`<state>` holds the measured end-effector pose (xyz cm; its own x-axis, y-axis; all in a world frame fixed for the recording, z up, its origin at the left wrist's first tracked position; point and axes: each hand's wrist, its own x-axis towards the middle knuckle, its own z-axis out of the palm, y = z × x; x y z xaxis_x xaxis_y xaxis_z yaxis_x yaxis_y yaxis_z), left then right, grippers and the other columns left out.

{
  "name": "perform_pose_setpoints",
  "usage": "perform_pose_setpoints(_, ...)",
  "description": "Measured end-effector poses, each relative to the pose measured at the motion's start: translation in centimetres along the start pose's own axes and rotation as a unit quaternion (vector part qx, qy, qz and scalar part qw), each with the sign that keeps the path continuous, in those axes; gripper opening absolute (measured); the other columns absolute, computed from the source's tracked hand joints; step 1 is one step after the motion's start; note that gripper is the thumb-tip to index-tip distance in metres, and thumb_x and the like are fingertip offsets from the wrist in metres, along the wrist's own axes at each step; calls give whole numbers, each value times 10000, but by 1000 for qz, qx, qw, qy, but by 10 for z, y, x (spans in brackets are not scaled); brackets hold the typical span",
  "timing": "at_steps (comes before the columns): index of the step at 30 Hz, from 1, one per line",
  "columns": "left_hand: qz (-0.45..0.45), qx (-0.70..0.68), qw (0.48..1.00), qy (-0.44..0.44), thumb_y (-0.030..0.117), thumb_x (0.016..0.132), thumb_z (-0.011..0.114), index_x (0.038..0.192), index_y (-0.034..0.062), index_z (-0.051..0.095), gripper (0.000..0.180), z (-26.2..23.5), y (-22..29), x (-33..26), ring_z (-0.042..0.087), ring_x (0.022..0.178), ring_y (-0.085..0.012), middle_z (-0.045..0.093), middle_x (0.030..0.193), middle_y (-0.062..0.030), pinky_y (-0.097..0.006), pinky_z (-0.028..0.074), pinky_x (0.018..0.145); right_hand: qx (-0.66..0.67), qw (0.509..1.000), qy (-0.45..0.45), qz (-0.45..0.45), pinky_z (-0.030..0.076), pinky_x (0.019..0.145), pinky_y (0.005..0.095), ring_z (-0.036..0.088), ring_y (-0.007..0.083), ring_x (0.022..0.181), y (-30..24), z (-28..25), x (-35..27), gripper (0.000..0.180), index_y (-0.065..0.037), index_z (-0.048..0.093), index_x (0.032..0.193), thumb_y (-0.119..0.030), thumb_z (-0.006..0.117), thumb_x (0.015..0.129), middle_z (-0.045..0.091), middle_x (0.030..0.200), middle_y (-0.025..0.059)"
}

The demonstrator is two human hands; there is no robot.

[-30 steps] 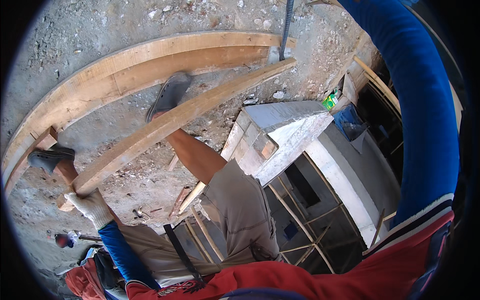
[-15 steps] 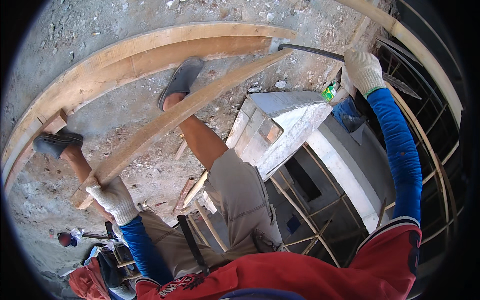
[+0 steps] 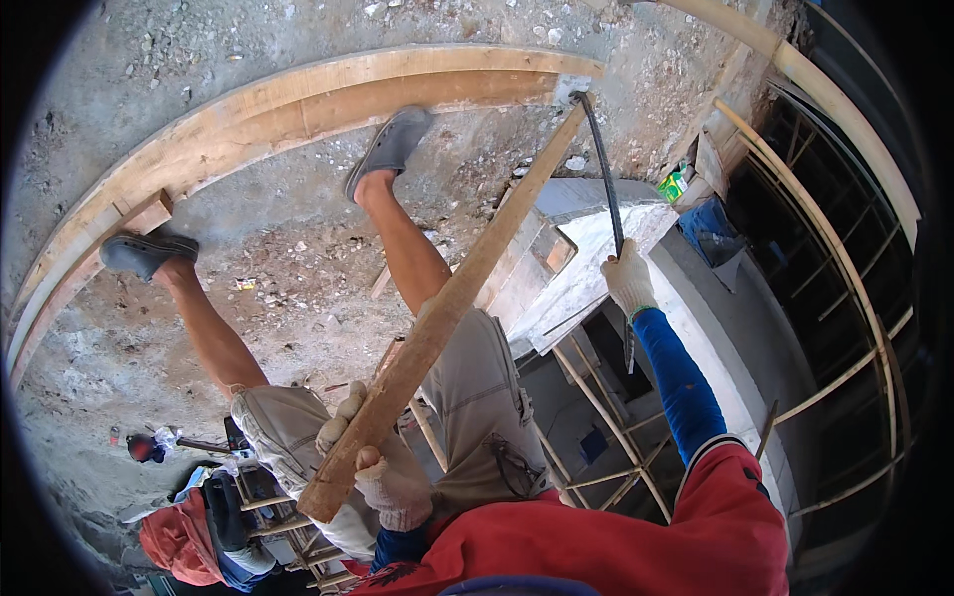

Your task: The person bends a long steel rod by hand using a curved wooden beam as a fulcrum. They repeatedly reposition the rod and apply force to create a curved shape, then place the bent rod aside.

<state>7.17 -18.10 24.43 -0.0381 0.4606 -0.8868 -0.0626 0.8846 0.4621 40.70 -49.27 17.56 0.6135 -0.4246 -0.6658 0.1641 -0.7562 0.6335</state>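
Note:
My left hand point(image 3: 393, 487), in a whitish knit glove, is wrapped round the near end of a long wooden plank point(image 3: 452, 308). The plank slants up and away to the right, across my right leg. In my right hand point(image 3: 628, 283), gloved alike, is a long dark metal crowbar point(image 3: 603, 164), gripped partway along. Its hooked far end is by the plank's far tip and the right end of a curved wooden board point(image 3: 298, 89); whether it touches them I cannot tell. The bar's other end sticks out below my right hand.
My dark clogs point(image 3: 149, 256) stand at the curved board, the left one beside a short wood block point(image 3: 146, 214). A whitish concrete block point(image 3: 596, 238) is right of my right leg. Bamboo poles point(image 3: 606, 417) cross a dark drop at right. Red cloth point(image 3: 179, 546) lies lower left.
My left hand has drawn the plank's near end right and toward my body, so the plank stands steeper. My right hand has come left and nearer, swinging the crowbar from sideways to lengthwise.

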Motion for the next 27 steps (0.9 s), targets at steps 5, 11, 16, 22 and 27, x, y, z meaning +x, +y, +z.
perform_pose_setpoints(5,52,-24,998,-18,381,893,848,1407,41,505,705,10,-13,-63,556,1367,-397,583,1468,-251,-562,422,1187,169,985,-14,22,596,694,473,740,380,807,-24,39,-2,356,5,507,1135,-188,700,907,705,912,204)
perform_pose_setpoints(11,-14,50,994,-96,434,928,805,1463,20,478,751,-10,-11,-106,619,1252,-401,577,1476,-236,-569,479,1066,486,863,-120,73,389,393,291,476,107,465,-29,22,-14,210,-84,519,1000,-186,686,925,533,673,15)
perform_pose_setpoints(16,-89,160,969,-169,477,957,769,1510,2,456,793,-32,-14,-151,671,1156,-405,571,1483,-224,-574,527,965,582,797,-145,69,373,391,273,451,88,455,0,5,-6,160,-92,560,930,-197,681,945,539,674,-2)
perform_pose_setpoints(22,-283,55,930,-229,296,1058,631,1614,64,368,657,28,33,-168,479,1451,-379,426,1652,-154,-614,471,1102,619,770,-136,67,321,391,258,395,69,448,13,3,-18,208,-101,525,859,-208,668,964,477,647,-38)
perform_pose_setpoints(27,44,126,986,-104,693,893,739,1514,-21,414,1001,21,18,-81,547,1378,-376,550,1467,-218,-519,457,1172,571,814,-99,34,348,394,268,444,74,456,53,-5,-21,180,-86,589,953,-225,700,926,519,662,-23)
